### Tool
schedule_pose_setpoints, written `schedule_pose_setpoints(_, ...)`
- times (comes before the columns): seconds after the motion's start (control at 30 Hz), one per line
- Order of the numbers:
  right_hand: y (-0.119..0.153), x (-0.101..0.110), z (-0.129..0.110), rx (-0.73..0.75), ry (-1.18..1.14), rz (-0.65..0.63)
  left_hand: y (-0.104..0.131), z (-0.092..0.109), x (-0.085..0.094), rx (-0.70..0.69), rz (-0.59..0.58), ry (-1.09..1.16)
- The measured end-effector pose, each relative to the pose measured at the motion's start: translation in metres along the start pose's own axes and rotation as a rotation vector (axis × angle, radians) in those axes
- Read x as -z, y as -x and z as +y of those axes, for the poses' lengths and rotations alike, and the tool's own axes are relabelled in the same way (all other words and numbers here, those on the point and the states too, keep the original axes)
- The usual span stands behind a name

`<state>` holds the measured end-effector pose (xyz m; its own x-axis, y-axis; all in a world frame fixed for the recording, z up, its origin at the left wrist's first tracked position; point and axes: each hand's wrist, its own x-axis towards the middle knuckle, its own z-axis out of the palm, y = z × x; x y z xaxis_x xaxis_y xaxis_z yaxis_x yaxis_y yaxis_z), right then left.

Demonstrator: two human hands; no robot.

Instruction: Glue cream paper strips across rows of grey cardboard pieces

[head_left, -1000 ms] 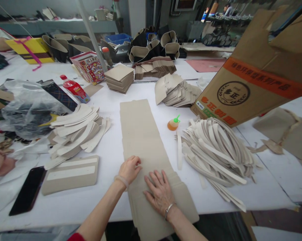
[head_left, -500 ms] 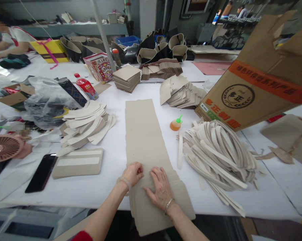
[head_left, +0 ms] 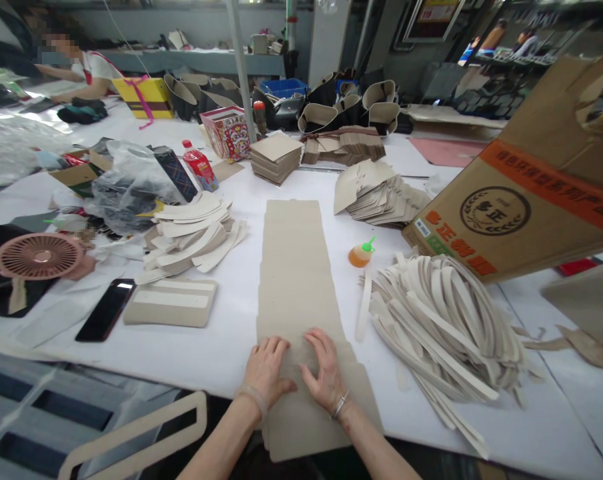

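A long overlapping row of beige sheets (head_left: 294, 267) runs from the table's front edge toward its middle. My left hand (head_left: 267, 373) rests on the row's left side, thumb apart from the fingers. On the right side of the same sheets lies my right hand (head_left: 325, 373), its thumb and fingers spread. Neither hand grips anything visible. Left of the row sit curved pale strips (head_left: 196, 233) and a beige panel with white bands (head_left: 171, 302). A bottle of amber liquid (head_left: 359, 255) and a big bundle of strips (head_left: 446, 320) are to the right.
A large cardboard box (head_left: 521, 193) leans at the right. Behind the row are stacked beige pieces (head_left: 276, 159) and a fanned pile (head_left: 376, 193). A phone (head_left: 105, 310), pink fan (head_left: 41, 257) and red bottle (head_left: 199, 165) lie leftward. A person (head_left: 94, 73) is at the far left.
The view has shifted left, bringing a beige looped frame into sight at the lower left. My left hand has opened from a curled pose and lies flatter on the sheets; my right hand stays spread.
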<state>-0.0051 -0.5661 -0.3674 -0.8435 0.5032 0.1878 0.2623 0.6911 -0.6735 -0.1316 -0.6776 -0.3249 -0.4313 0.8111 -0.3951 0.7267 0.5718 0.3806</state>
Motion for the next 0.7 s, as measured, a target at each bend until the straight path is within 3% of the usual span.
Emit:
schedule_pose_setpoints(0.3,0.004,0.049,0.011,-0.107,0.333,-0.196,-0.013,0.016,0.011,0.066,-0.04,-0.108)
schedule_pose_setpoints(0.43,0.002,0.051,0.015,-0.073,0.42,-0.24,-0.011,0.022,0.01,0.036,-0.056,-0.108)
schedule_pose_setpoints(0.57,0.002,0.053,0.014,0.004,0.452,-0.251,0.006,0.03,0.006,-0.018,-0.058,-0.086)
schedule_pose_setpoints(0.7,0.013,0.075,0.006,-0.017,0.44,-0.242,0.04,0.048,0.007,-0.137,-0.046,-0.051)
